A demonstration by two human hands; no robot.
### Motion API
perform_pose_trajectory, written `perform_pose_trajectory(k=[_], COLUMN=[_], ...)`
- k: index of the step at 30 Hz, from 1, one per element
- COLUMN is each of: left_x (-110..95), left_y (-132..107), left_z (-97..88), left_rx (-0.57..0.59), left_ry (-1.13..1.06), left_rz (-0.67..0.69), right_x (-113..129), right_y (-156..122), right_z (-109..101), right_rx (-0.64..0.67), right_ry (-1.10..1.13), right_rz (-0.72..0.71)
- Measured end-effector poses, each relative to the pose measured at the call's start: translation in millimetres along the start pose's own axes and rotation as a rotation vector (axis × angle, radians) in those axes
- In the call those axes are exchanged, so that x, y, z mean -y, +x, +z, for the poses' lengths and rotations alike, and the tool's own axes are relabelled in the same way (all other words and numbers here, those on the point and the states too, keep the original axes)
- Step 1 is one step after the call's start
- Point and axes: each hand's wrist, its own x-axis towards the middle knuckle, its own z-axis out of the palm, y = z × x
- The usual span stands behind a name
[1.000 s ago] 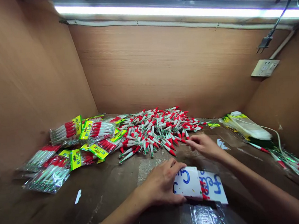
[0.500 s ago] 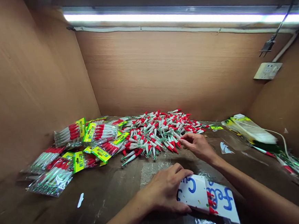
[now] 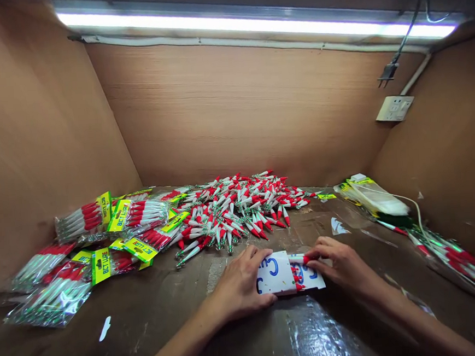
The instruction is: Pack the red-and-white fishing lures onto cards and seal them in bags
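Insertion seems the current step at the counter's (image 3: 170, 315) near side, left hand (image 3: 241, 281) gripping the handwritten card holder (image 3: 278, 273), right hand (image 3: 337, 259) pinching a red-tipped lure (image 3: 298, 259) at its right opening, where a straight leftward push looks needed.

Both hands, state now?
Left hand: closed on the blue-lettered white card.
Right hand: closed, pinching a red-and-white lure by its red end.
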Motion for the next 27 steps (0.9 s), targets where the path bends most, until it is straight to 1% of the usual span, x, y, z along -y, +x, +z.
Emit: perform_pose_trajectory(k=[3, 5, 7, 9, 11, 12, 13, 14, 16, 17, 19, 21, 24, 27], left_x=[-3, -3, -2, 0, 2, 3, 4, 5, 5, 5, 4, 4, 5, 7], left_y=[0, -1, -2, -3, -4, -4, -3, -3, -3, -4, -4, -5, -7, -8], left_z=[2.6, 2.7, 2.3, 2.2, 2.6, 2.8, 2.9, 2.9, 2.5, 2.1, 1.4, 0.9, 0.4, 0.3], left_rx=[0.031, 0.038, 0.043, 0.047, 0.055, 0.056, 0.058, 0.059, 0.057, 0.057, 0.06, 0.057, 0.056, 0.056], left_ry=[0.008, 0.021, 0.037, 0.049, 0.055, 0.055, 0.054, 0.053, 0.056, 0.058, 0.065, 0.07, 0.078, 0.082], left_rz=[0.007, -0.002, -0.017, -0.032, -0.046, -0.051, -0.054, -0.056, -0.058, -0.06, -0.065, -0.065, -0.052, -0.038], right_x=[11, 16, 18, 19, 19, 19, 20, 22, 27, 30, 36, 40, 42, 39], right_y=[6, 14, 22, 31, 45, 55, 68, 83, 118, 136, 168, 191, 203, 199], right_z=[23, 26, 18, 4, -11, -16, -20, -20, -15, -9, 3, 14, 23, 24], right_rx=[0.006, 0.039, 0.097, 0.202, 0.307, 0.319, 0.287, 0.215, 0.039, -0.012, -0.033, -0.013, -0.019, -0.078], right_ry=[-0.061, -0.102, -0.114, -0.07, 0.009, 0.033, 0.031, -0.004, -0.176, -0.289, -0.469, -0.53, -0.486, -0.397], right_rz=[-0.073, -0.159, -0.255, -0.325, -0.348, -0.343, -0.33, -0.312, -0.271, -0.258, -0.233, -0.225, -0.23, -0.213])
